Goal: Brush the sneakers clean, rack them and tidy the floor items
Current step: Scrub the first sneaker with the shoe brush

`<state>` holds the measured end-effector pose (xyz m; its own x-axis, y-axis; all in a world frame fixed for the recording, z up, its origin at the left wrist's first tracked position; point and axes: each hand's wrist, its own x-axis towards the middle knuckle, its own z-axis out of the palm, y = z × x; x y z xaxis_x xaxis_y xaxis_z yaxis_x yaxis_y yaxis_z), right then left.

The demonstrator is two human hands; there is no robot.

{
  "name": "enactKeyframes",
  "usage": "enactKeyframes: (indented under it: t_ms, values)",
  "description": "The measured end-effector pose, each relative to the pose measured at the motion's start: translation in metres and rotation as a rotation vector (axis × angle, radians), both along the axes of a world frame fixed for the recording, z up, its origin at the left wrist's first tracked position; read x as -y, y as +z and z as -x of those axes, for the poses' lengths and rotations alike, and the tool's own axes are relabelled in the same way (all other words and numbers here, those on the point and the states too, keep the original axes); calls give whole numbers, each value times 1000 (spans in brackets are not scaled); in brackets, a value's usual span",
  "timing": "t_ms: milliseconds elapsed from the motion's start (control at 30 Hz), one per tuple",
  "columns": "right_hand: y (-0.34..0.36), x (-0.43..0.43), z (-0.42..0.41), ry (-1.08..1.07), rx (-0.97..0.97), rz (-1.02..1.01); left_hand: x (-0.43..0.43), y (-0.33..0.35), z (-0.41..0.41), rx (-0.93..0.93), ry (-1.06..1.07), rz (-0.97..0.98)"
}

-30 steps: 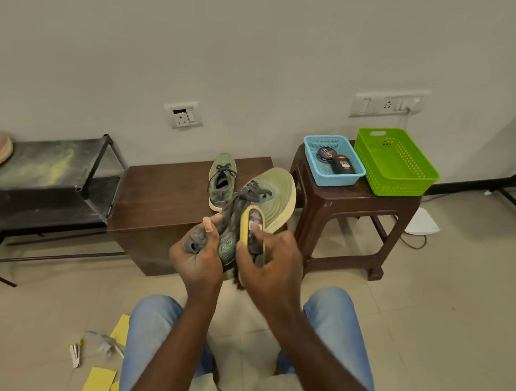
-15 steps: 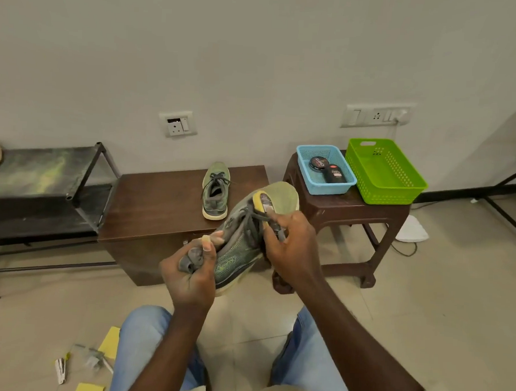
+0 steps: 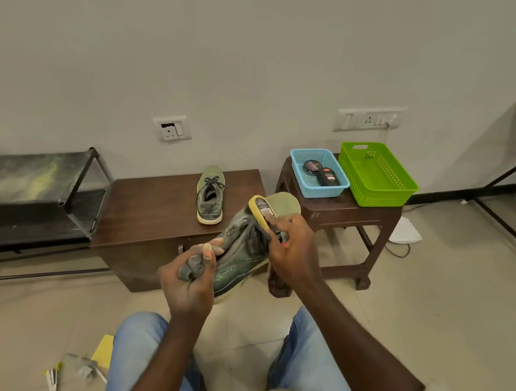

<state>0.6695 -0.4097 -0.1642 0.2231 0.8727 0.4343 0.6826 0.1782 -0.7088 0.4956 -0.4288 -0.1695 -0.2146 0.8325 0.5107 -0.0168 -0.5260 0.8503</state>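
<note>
My left hand (image 3: 189,281) curls tight round the heel of one sneaker (image 3: 241,254), and my right hand (image 3: 292,251) grips the yellow brush (image 3: 262,209), pressed to the shoe's upper just beyond my left thumb; I judge short strokes toward the toe, heel braced, would clean best; two sneakers, the other sneaker (image 3: 209,195) on the cabinet (image 3: 148,207) past my hands; one brush; two baskets right of my grip, a blue basket (image 3: 325,193) and a green basket (image 3: 379,198).

left hand (image 3: 188,281) grips sneaker (image 3: 242,251) heel | right hand (image 3: 292,251) holds brush (image 3: 260,209) on it
</note>
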Motion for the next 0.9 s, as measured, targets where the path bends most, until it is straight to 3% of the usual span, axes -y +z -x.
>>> enactKeyframes:
  t_ms: [133, 267, 500, 600, 733, 900]
  values:
    - [-3, -29, -37, -196, 193, 47, 3, 3, 3, -24, -34, 4]
    - [0, -55, -69, -394, 159, 187, 7, 5, 0, -38, -57, -45]
    - [-11, 3, -2, -92, 69, 18, -1, -6, 2, -38, 23, 9]
    - [-13, -14, -30, -200, 134, 41, 2, -4, 5, -42, -19, -14]
    - [-3, -37, -55, -340, 64, 98, 5, 1, 2, -103, -60, -84]
    - [3, -1, -8, 24, -44, -56, -1, -2, 7, -149, -51, -141]
